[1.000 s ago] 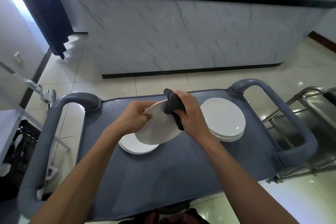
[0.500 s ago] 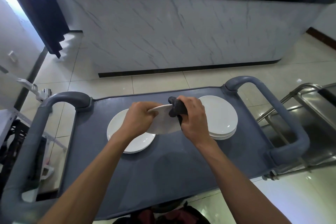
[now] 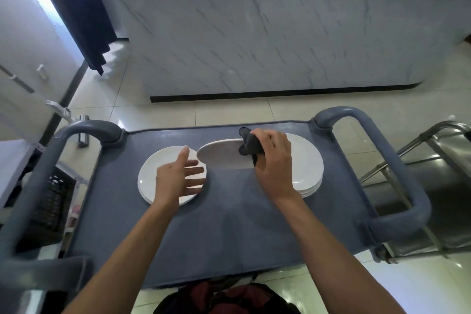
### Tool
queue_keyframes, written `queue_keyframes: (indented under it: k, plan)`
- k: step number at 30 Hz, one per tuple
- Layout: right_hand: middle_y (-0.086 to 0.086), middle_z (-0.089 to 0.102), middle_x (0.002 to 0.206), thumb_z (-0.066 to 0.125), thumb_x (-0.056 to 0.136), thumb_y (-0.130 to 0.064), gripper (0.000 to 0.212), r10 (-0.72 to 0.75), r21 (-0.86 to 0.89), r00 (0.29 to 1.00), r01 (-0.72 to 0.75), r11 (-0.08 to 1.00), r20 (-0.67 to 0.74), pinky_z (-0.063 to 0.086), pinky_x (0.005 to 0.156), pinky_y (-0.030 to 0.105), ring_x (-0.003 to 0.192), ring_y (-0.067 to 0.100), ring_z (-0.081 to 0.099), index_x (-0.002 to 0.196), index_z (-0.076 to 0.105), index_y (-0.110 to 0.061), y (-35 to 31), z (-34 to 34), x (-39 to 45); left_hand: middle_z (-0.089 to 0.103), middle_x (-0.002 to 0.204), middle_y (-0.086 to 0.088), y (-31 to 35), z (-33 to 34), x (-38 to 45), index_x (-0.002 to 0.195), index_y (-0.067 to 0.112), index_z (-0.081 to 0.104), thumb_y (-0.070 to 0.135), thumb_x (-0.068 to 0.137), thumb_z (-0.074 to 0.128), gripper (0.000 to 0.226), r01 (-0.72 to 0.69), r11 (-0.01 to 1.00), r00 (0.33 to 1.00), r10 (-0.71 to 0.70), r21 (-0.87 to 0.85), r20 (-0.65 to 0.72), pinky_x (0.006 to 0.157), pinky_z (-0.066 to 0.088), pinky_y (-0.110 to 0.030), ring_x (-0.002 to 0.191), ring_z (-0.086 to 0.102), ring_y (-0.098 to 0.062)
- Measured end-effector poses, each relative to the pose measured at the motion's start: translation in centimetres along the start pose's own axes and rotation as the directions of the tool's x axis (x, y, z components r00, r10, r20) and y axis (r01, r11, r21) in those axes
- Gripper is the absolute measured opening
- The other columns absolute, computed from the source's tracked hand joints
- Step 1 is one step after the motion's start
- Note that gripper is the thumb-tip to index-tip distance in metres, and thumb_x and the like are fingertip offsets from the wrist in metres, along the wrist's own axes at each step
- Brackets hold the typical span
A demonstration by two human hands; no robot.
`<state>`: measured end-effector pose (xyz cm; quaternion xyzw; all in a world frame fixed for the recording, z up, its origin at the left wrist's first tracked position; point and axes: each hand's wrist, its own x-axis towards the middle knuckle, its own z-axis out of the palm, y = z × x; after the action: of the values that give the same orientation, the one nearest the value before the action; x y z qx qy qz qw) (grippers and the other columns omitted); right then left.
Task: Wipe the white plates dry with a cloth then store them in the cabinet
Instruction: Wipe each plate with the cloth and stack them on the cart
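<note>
A white plate (image 3: 219,154) hangs nearly level above the grey cart top (image 3: 229,232), its underside toward me. My right hand (image 3: 274,160) grips its right edge through a dark cloth (image 3: 248,144). My left hand (image 3: 179,177) is off the plate, fingers spread, hovering over a low stack of white plates (image 3: 150,176) on the left of the cart. A taller stack of white plates (image 3: 309,168) sits to the right, partly behind my right hand.
The cart has thick grey handles at the left (image 3: 84,130) and right (image 3: 397,178). A marble-fronted counter (image 3: 280,38) stands across the tiled floor. A steel trolley (image 3: 438,186) is at the right, a black crate (image 3: 51,201) at the lower left.
My left hand has let go of the plate and opened over the left stack. The plate went from tilted up to nearly flat, now held by the right hand alone.
</note>
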<state>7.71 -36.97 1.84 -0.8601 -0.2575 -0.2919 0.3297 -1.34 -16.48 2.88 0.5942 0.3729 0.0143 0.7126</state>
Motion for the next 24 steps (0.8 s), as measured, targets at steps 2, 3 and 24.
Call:
queue_keyframes:
  k: [2, 3, 24]
  plan:
    - [0.008, 0.061, 0.114, 0.070, 0.076, 0.009, 0.057, -0.046, 0.007, 0.999, 0.046, 0.999, -0.009, 0.045, 0.085, 0.046, 0.099, 0.029, 0.055, 0.125, 0.055, -0.017, 0.5, -0.1, -0.2, 0.077, 0.104, -0.014, 1.0, 1.8, -1.2, 0.111, 0.006, 0.065, 0.067, 0.092, 0.054, 0.064, 0.210, 0.969, 0.970, -0.189, -0.132, 0.155, 0.063, 0.063, -0.044, 0.086, 0.076, -0.038]
    - [0.009, 0.062, 0.114, 0.070, 0.077, 0.009, 0.057, -0.070, 0.017, 0.997, 0.070, 0.997, -0.013, 0.045, 0.086, 0.047, 0.099, 0.030, 0.056, 0.125, 0.055, -0.018, 0.6, -0.1, -0.2, 0.076, 0.108, -0.014, 1.3, 2.7, -1.6, 0.115, 0.006, 0.062, 0.069, 0.091, 0.054, 0.067, 0.260, 0.947, 0.955, -0.222, -0.189, 0.198, 0.060, 0.062, -0.042, 0.088, 0.075, -0.039]
    - [-0.012, 0.053, 0.125, 0.057, 0.091, -0.009, 0.042, -0.108, 0.396, 0.971, 0.015, 0.918, 0.213, 0.036, 0.106, 0.027, 0.118, 0.009, 0.049, 0.129, 0.048, -0.024, 3.9, -4.8, -4.0, 0.075, 0.104, -0.018, -1.3, 8.8, -3.5, 0.127, -0.005, 0.054, 0.003, 0.101, 0.049, 0.028, 0.121, 0.723, 0.992, -0.060, -0.680, 0.113, 0.069, 0.063, -0.044, 0.091, 0.075, -0.031]
